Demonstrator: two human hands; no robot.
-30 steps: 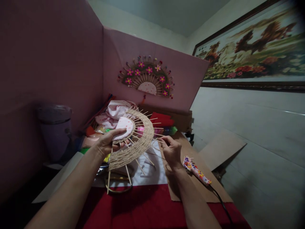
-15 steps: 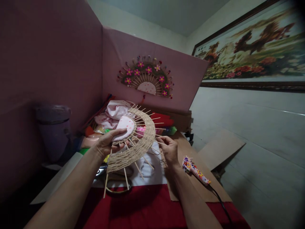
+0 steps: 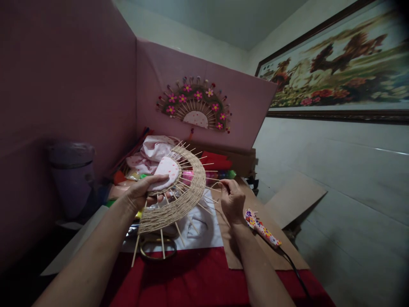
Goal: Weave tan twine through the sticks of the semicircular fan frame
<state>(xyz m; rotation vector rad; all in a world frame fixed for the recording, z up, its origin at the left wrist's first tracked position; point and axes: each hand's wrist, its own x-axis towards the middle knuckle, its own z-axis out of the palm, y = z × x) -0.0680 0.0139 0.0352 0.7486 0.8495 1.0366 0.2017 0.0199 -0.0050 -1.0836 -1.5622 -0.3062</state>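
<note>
My left hand (image 3: pixel 143 187) grips a half-round fan (image 3: pixel 188 194) by its cloth-covered centre, thumb on top and fingers beneath. The centre (image 3: pixel 168 170) is pale pink with red spots. Thin wooden sticks fan out from it, and a broad band of twine is woven across them, their tips poking past the outer edge. At the fan's right side my right hand (image 3: pixel 232 198) is closed in a pinch on a loose strand of twine (image 3: pixel 214 183) that runs to the sticks. The fingertips stand just off the stick ends.
A flower-patterned glue gun (image 3: pixel 262 229) with a black cord lies on brown cardboard (image 3: pixel 287 260) to the right. Scissors (image 3: pixel 158 249) lie under the fan on white paper. Spotted cloth (image 3: pixel 156 147) is heaped behind. A finished flowered fan (image 3: pixel 196 104) hangs on the pink board (image 3: pixel 243 94).
My right hand has moved right and slightly up, away from the fan's edge, drawing the twine out. The fan has shifted a little left in my left hand.
</note>
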